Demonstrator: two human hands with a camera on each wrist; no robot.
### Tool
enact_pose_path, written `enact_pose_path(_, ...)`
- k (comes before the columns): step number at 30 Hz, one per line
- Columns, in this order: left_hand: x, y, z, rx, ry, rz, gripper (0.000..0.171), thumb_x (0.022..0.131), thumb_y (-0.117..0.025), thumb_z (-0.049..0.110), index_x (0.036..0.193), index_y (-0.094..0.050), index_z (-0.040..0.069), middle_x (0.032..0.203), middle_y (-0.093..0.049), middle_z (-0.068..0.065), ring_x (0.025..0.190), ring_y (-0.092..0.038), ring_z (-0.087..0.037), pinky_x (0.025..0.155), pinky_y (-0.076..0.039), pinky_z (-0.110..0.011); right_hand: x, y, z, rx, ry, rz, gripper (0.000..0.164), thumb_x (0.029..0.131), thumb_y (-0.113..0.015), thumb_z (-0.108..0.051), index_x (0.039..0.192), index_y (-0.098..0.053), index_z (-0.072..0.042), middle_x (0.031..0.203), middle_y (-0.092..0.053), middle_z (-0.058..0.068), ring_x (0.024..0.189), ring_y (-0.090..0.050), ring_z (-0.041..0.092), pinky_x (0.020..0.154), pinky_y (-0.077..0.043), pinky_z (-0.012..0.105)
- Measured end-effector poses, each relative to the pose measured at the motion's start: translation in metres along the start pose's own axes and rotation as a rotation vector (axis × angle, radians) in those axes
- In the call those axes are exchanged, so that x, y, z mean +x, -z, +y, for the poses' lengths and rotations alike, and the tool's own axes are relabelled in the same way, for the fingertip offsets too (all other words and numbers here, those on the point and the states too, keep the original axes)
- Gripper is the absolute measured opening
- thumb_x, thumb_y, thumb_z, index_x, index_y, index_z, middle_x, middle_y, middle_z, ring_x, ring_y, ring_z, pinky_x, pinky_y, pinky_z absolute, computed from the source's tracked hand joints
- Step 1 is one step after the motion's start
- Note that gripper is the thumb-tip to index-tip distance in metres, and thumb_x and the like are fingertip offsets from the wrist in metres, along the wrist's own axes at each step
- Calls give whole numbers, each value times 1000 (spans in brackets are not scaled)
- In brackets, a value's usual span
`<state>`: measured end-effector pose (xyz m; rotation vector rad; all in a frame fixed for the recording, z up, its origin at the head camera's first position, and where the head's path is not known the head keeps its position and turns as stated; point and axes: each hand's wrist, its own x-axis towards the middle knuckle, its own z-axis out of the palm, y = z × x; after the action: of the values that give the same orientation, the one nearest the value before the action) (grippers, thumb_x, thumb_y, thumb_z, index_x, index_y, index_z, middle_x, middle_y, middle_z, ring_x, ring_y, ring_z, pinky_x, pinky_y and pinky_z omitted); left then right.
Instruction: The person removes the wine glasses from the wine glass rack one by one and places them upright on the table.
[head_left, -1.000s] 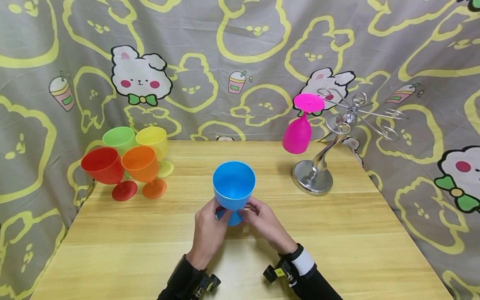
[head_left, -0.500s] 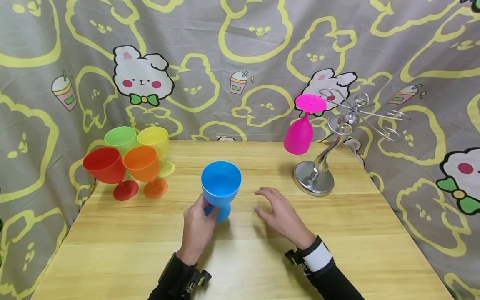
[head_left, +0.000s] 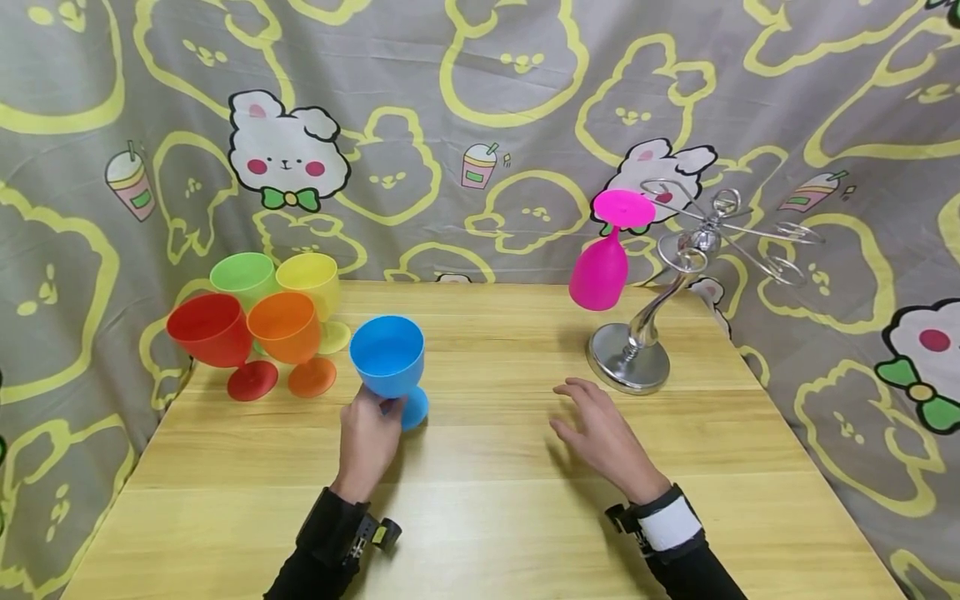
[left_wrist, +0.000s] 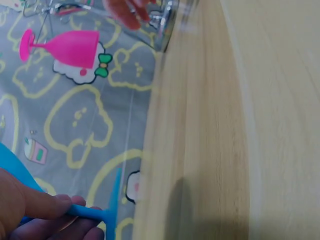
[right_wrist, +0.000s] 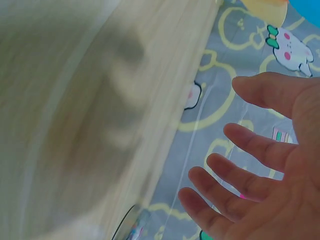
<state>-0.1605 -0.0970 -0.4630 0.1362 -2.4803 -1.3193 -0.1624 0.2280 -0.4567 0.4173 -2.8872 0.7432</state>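
Observation:
My left hand (head_left: 367, 437) pinches the stem of a blue plastic goblet (head_left: 387, 354), which stands bowl up. In the left wrist view thumb and fingers close round the thin blue stem (left_wrist: 86, 211), just above the foot. To the left of it is an orange goblet (head_left: 283, 327), with a red goblet (head_left: 208, 329), a green goblet (head_left: 243, 275) and a yellow goblet (head_left: 309, 282) grouped around. My right hand (head_left: 603, 433) hovers over the right part of the table with fingers spread, holding nothing; the right wrist view shows its bare palm (right_wrist: 280, 185).
A chrome stemware rack (head_left: 628, 358) with wire loops stands at the right back. From one loop a pink goblet (head_left: 600, 271) hangs upside down. The wooden table (head_left: 480, 517) ends at a patterned grey curtain (head_left: 420, 67) behind and at both sides.
Both hands were at the blue goblet. The right hand let go and moved right. The left hand carried the goblet left, towards the group of goblets.

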Motion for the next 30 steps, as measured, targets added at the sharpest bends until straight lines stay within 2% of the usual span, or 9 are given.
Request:
enact_pose_path(3, 7, -1, -7, 18, 8, -22, 13, 97, -70, -4, 107, -66, -11, 104, -78, -30, 112, -75, -51, 100, -59, -68, -5, 2, 7, -6, -6, 15, 48, 94, -82, -11, 136, -66, 5, 149, -58, 32, 137, -57, 51, 114, -51, 66)
enact_pose_path(9, 20, -4, -21, 53, 62, -143, 19, 98, -72, 0, 112, -68, -12, 108, -76, -31, 112, -75, -51, 102, -58, -66, -10, 6, 15, 3, -7, 36, 46, 95, -81, -9, 136, -65, 7, 148, -59, 33, 137, -57, 52, 114, -50, 67)
enact_pose_path(13, 27, -6, -28, 53, 66, -186, 18, 98, -72, 0, 112, -69, -12, 109, -76, -31, 115, -73, -51, 103, -58, -67, -10, 8, 15, 17, -9, 43, 47, 95, -81, -9, 137, -64, 7, 148, -58, 32, 138, -56, 52, 115, -50, 66)
enact_pose_path(21, 43, -11, -38, 54, 41, -196, 21, 103, -69, 3, 118, -68, -11, 116, -75, -30, 123, -70, -51, 108, -55, -66, -8, 2, 9, 35, 6, 45, 49, 95, -81, -8, 137, -63, 9, 147, -59, 35, 137, -57, 53, 115, -49, 67)
enact_pose_path(30, 79, -10, -49, 72, 62, -231, 22, 106, -65, 4, 124, -68, -9, 124, -74, -30, 126, -69, -49, 113, -52, -63, -6, 0, 5, 41, -7, 24, 50, 96, -79, -8, 139, -62, 9, 150, -57, 34, 139, -56, 52, 116, -48, 66)
